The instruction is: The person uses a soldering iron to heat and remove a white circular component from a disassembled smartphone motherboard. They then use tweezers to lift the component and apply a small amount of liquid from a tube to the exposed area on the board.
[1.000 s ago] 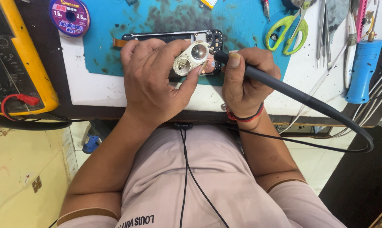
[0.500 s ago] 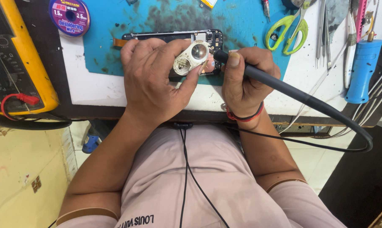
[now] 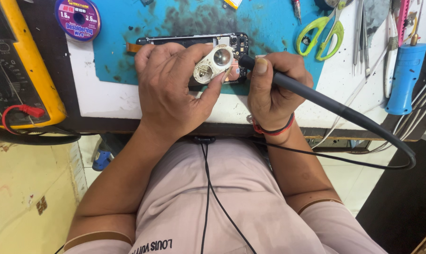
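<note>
An opened phone point(image 3: 194, 40) with its board exposed lies on a blue work mat point(image 3: 175, 23) at the bench's near edge. My left hand point(image 3: 173, 87) rests over the phone and pinches a small white oval part with two round lenses point(image 3: 213, 63) between thumb and fingers. My right hand point(image 3: 271, 89) grips the black handle of a soldering iron point(image 3: 316, 99), its tip end close beside the white part, over the phone's right end. The tip itself is hidden. The iron's black cable point(image 3: 401, 150) loops off to the right.
A yellow multimeter point(image 3: 22, 70) with a red plug sits at the left. A purple reel of desoldering wick point(image 3: 77, 18) lies at the mat's top left. Green scissors point(image 3: 323, 30), tweezers and a blue tool handle point(image 3: 406, 77) lie to the right.
</note>
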